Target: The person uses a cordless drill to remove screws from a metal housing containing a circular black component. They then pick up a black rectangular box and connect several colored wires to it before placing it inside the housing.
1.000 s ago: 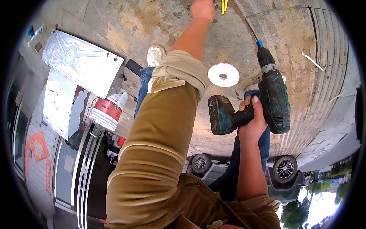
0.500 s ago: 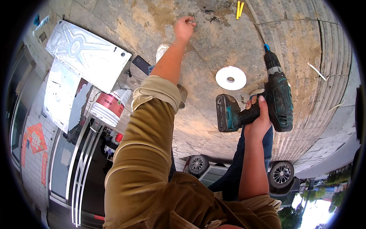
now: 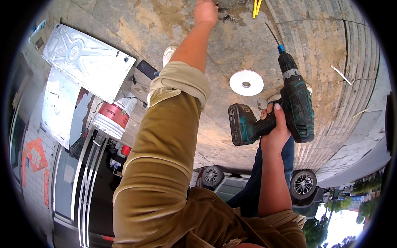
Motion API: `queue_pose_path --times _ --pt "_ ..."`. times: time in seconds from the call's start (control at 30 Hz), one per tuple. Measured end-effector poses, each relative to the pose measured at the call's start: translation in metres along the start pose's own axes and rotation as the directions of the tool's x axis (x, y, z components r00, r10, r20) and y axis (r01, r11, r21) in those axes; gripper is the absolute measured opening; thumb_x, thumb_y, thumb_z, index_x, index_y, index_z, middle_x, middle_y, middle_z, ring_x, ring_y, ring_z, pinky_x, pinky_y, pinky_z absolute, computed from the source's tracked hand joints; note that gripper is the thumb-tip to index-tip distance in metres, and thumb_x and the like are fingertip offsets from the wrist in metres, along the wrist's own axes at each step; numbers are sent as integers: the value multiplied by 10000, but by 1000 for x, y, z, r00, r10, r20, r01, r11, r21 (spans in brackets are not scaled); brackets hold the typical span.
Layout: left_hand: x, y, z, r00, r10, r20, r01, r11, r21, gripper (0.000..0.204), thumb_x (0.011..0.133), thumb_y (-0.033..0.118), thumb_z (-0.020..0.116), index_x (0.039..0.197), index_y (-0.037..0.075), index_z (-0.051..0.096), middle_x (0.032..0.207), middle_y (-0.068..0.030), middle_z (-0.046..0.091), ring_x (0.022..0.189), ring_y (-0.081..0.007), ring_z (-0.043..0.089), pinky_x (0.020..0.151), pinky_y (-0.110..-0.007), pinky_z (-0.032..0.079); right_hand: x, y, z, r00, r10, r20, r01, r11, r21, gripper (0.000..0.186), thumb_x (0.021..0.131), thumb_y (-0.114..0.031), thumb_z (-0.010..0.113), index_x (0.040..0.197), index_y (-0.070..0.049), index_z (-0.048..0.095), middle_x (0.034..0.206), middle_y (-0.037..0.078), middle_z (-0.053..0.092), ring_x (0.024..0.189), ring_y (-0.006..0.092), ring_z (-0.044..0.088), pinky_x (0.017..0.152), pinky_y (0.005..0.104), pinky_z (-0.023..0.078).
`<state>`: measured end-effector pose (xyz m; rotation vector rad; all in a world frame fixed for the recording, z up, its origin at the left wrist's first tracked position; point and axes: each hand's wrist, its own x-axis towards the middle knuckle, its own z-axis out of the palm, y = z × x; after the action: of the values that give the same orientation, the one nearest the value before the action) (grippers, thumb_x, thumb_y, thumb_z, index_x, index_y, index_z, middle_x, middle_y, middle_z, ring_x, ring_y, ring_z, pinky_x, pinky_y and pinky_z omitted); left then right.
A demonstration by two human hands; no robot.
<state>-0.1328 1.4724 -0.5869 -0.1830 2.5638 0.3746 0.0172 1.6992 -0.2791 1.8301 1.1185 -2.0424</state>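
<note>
My right hand (image 3: 276, 133) is wrapped round the handle of a black and teal cordless drill (image 3: 301, 108). A long thin bit points away from me out of the drill's blue tip. My left arm stretches far forward, and my left hand (image 3: 205, 13) is at the top edge of the view with its fingers curled closed. Whatever its fingertips hold is hidden. Beside it on the paved ground lie small dark bits (image 3: 227, 17), too small to name. Two yellow strips (image 3: 256, 8) lie further right. Between my arms is a flat white ring-shaped roll (image 3: 247, 84).
At the left stand a dented white metal panel (image 3: 89, 62), a white bucket with a red label (image 3: 113, 113) and a dark phone-like slab (image 3: 146, 69). Parked-car wheels (image 3: 303, 184) show low in the view. A pale strip (image 3: 341, 75) lies on the ribbed paving at right.
My left hand has reached further forward, to the top edge of the view. The drill stays in my right hand and has shifted slightly left in the picture, as has the surrounding scene.
</note>
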Motion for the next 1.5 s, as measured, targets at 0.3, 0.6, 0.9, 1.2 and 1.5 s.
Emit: queue_pose_path --times 0.3,0.6,0.9,1.2,1.5 --pt "-44 -57 -50 902 -256 347 321 -139 -937 126 912 107 594 944 -12 570 949 -102 637 826 -188 623 707 -316 528 0 -2 5 999 16 -27 -17 1000 -12 103 850 -21 624 916 -8 546 729 72 559 610 188 555 592 321 472" --pt "-42 -56 -52 897 -250 365 421 222 -880 94 904 72 575 976 15 600 816 -63 611 723 -143 611 617 -255 525 0 1 5 999 15 -33 -16 999 -36 98 848 -41 641 891 -6 559 732 71 567 616 188 563 591 313 473" --pt "-11 -30 10 695 -693 189 671 531 -517 403 750 332 748 860 -45 659 865 -193 685 672 -287 640 657 -387 506 -1 2 7 998 24 -60 -27 998 -48 93 841 -26 638 889 0 564 730 74 570 606 190 563 589 315 470" --pt "-83 -16 -31 784 -418 459 572 198 -796 93 839 99 585 768 70 532 642 -13 478 529 -122 451 471 -287 365 -4 3 11 999 15 -47 -16 999 -32 105 837 -39 645 892 -9 561 732 70 568 596 189 557 579 322 478" --pt "-279 32 -148 631 -135 764 775 52 -630 166 932 173 521 788 92 504 696 7 483 621 -90 465 569 -245 398 11 -2 -17 980 -67 187 90 989 -119 91 885 -75 599 911 -17 534 749 70 553 661 178 537 632 296 461"
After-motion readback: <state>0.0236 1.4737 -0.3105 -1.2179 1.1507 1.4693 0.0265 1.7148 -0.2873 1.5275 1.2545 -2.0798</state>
